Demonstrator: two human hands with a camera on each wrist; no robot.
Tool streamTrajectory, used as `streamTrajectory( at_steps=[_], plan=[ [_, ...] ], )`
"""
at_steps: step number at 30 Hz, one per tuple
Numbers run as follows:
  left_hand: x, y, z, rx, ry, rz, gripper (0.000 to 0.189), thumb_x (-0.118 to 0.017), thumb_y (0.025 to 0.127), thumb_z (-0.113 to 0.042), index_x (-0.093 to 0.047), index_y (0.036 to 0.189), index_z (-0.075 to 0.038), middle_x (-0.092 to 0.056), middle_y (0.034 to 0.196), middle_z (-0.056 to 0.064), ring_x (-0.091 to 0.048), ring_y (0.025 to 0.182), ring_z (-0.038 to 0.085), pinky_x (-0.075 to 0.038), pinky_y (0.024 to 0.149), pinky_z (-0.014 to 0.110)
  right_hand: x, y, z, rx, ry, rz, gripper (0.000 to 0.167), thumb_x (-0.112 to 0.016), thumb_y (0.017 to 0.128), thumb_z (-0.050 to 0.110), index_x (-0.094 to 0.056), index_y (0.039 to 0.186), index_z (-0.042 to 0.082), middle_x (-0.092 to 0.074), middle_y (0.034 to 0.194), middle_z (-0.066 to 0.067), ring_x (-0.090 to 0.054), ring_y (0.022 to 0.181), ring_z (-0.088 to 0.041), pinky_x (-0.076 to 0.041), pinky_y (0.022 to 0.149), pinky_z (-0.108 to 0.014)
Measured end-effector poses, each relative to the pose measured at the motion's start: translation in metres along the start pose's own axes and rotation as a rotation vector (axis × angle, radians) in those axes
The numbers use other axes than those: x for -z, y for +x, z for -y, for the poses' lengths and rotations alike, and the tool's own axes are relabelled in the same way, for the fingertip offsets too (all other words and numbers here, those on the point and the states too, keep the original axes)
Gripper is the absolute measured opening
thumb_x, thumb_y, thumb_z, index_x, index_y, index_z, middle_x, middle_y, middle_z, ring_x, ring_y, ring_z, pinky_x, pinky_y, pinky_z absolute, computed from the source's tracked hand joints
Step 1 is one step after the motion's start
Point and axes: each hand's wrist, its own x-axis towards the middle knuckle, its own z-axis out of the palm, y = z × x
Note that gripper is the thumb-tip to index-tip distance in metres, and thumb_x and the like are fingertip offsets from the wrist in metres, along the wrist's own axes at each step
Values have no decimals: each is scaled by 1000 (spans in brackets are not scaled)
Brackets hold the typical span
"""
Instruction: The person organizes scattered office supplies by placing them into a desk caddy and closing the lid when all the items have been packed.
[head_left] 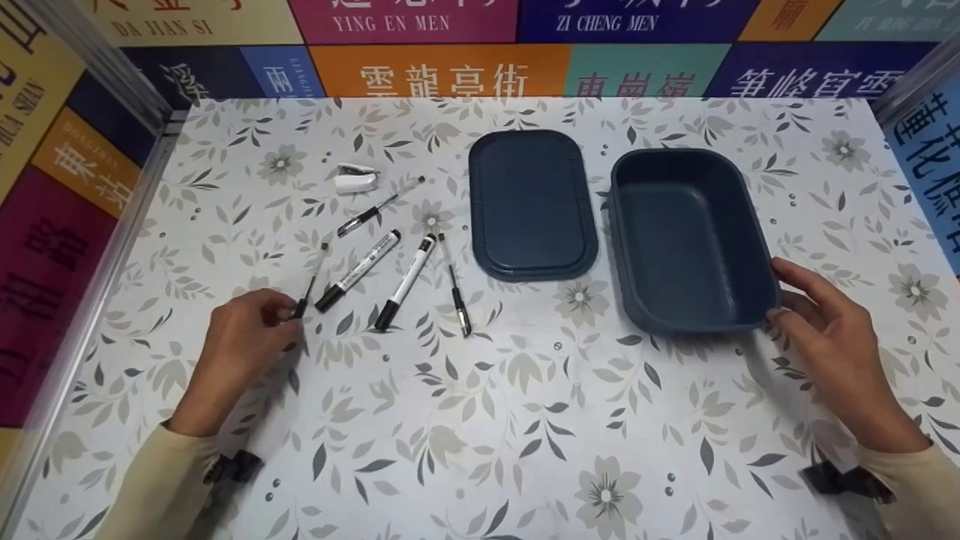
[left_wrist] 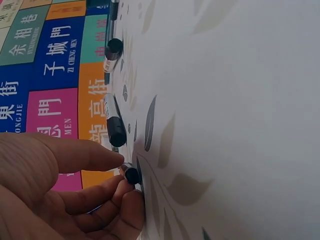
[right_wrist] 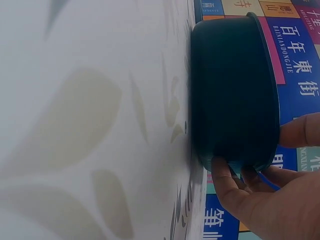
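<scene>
- The left hand (head_left: 247,330) pinches a pen (head_left: 304,300) near its lower end, at the left of the worktop (head_left: 510,420).
- The right hand (head_left: 836,341) holds the box (head_left: 675,255) by its near right corner, thumb and fingers bent against the outside.
- The hands are well apart.
- The box stands upright on the worktop, at the right, its mouth up.
- The lid (head_left: 531,204) lies flat just left of the box.
- Right of the pinched pen, two markers (head_left: 360,270) lie slanted, black caps towards the person.
- A right pen (head_left: 458,300) lies between the markers and the lid.
- A far pen (head_left: 364,217) lies beyond the markers, just below the white stapler (head_left: 355,182).
</scene>
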Motion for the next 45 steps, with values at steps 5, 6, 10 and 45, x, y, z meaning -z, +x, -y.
streamTrajectory(
  at_steps=[5, 6, 10, 45],
  plan=[
    [-1, 2, 0, -9, 32, -18, 19, -75, 88, -7, -78, 103, 4, -74, 87, 11, -62, 70, 21, -46, 64, 31, 0, -1, 1, -3, -3, 1, 59, -54, 102, -20, -57, 157, 0, -61, 152, -5, -71, 122, -9, -57, 87, -14],
    [-1, 2, 0, -8, 33, -17, 19, -75, 88, -7, -79, 103, 4, -74, 86, 11, -61, 69, 21, -46, 63, 31, 0, -1, 2, -4, -7, 0, 59, -54, 102, -20, -56, 158, -1, -61, 152, -5, -71, 122, -9, -57, 87, -14],
    [1, 2, 0, 14, 24, -10, 18, -74, 87, -7, -78, 102, 3, -74, 86, 10, -61, 70, 20, -46, 63, 29, -1, -1, 4, -8, -18, 1, 59, -54, 102, -19, -54, 159, -2, -61, 153, -5, -71, 123, -10, -57, 86, -14],
    [-14, 6, -38, 124, -703, 103, 25, -76, 98, -2, -72, 120, 9, -75, 101, 11, -69, 82, 17, -62, 72, 29, -1, 0, 1, -8, -14, -18, 58, -57, 101, -20, -56, 157, -3, -63, 150, -3, -72, 121, -9, -57, 89, -14]
  ],
)
